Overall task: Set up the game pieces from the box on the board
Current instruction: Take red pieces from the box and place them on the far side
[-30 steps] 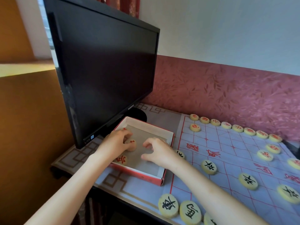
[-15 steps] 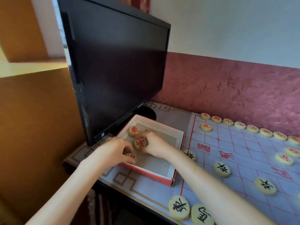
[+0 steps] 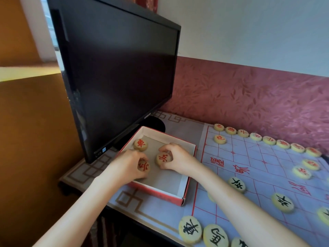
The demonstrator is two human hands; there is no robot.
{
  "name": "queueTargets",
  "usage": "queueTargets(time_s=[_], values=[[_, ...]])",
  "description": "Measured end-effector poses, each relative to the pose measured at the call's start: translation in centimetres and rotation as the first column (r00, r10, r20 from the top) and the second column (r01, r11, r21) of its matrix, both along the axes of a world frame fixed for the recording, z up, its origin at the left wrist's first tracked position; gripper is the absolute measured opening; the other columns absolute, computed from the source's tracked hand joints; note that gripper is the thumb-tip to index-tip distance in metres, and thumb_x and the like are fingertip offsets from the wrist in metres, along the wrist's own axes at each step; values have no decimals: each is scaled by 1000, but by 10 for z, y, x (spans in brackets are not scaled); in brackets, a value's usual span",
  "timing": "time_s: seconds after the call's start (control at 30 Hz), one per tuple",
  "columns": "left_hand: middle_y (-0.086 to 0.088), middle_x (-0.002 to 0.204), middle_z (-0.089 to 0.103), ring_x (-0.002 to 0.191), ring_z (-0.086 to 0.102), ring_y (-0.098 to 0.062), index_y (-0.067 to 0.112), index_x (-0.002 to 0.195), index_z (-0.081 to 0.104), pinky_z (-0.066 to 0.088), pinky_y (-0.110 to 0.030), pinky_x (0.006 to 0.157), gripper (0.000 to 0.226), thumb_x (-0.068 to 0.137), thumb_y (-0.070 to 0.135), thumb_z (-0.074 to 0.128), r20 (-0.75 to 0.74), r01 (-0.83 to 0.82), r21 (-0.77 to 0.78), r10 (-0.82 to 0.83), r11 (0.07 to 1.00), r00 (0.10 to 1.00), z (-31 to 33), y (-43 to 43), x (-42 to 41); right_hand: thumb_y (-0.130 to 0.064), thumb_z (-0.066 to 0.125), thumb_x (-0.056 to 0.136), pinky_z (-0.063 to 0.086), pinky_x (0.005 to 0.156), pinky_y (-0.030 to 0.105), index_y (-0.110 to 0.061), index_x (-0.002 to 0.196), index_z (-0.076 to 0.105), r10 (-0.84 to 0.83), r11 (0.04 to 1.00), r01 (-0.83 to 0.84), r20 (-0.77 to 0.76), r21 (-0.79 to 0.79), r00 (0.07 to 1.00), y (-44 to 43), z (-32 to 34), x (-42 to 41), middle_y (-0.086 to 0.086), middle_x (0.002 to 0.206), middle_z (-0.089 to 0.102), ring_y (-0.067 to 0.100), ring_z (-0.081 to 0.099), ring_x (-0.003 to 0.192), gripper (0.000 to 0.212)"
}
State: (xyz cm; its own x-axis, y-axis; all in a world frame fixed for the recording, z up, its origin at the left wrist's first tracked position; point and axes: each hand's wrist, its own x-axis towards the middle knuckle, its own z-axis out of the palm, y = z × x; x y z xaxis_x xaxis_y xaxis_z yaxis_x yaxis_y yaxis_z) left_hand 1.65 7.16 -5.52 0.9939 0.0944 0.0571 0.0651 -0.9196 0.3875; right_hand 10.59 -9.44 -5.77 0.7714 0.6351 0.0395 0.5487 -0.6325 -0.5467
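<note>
A red box (image 3: 161, 195) with a pale inside stands left of the paper board (image 3: 256, 168). Both hands reach into it. My left hand (image 3: 129, 164) curls its fingers round a round wooden piece (image 3: 143, 168) with a red character. My right hand (image 3: 175, 157) pinches a second red-marked piece (image 3: 163, 159). A third red-marked piece (image 3: 140, 144) lies loose in the box's far left corner. Red-marked pieces (image 3: 256, 136) line the board's far edge; black-marked pieces (image 3: 236, 184) stand on its near half.
A large black monitor (image 3: 117, 72) stands right behind the box, its round foot (image 3: 154, 123) next to the box's far wall. A dark-red patterned wall (image 3: 258, 98) runs behind the board. The table's front edge (image 3: 128, 216) lies close under my forearms.
My left hand has closed round a piece near the box's front left. My right hand moved to the box's middle and took hold of another piece. The view shifted left.
</note>
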Motion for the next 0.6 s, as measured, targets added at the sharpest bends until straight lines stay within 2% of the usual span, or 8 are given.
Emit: queueTargets(time_s=[0.13, 0.23, 0.4, 0.5, 0.6], values=[[3, 117, 60, 102, 57, -12, 26, 117, 59, 48, -27, 85, 56, 66, 36, 79, -33, -15, -34, 14, 999, 999, 1, -1, 2, -21, 74, 75, 40, 101, 27, -18, 127, 53, -8, 998, 10, -27, 69, 1000, -12, 8, 0, -2, 129, 51, 13, 48, 120, 56], [5, 116, 61, 98, 57, -10, 29, 115, 60, 48, -25, 82, 53, 66, 39, 78, 14, -6, -56, 7, 998, 1000, 4, -7, 4, -24, 74, 75, 40, 90, 23, -21, 124, 55, -20, 993, 21, -6, 118, 1000, -20, 15, 2, -5, 122, 52, 10, 51, 111, 53], [9, 113, 61, 96, 53, -4, 28, 115, 61, 41, -16, 80, 52, 67, 39, 78, 122, 26, -128, -11, 991, 993, 15, -24, 17, -22, 74, 75, 44, 92, 27, -20, 123, 57, -32, 987, 26, 39, 158, 999, -38, 28, 10, -5, 112, 54, 10, 51, 108, 51], [9, 113, 63, 98, 55, -4, 28, 115, 61, 45, -18, 84, 53, 67, 40, 78, 142, 33, -169, -9, 985, 990, 22, -37, 30, -21, 74, 74, 46, 92, 29, -22, 121, 57, -54, 984, 47, 35, 172, 998, -53, 32, 18, -6, 111, 55, 11, 53, 108, 49], [11, 112, 61, 94, 52, -1, 27, 116, 61, 40, -12, 75, 52, 68, 37, 78, 156, 83, -201, -52, 976, 986, 28, -54, 45, -20, 73, 77, 44, 92, 25, -21, 123, 55, -92, 983, 85, 35, 160, 995, -74, 34, 26, -5, 116, 55, 9, 52, 108, 50]])
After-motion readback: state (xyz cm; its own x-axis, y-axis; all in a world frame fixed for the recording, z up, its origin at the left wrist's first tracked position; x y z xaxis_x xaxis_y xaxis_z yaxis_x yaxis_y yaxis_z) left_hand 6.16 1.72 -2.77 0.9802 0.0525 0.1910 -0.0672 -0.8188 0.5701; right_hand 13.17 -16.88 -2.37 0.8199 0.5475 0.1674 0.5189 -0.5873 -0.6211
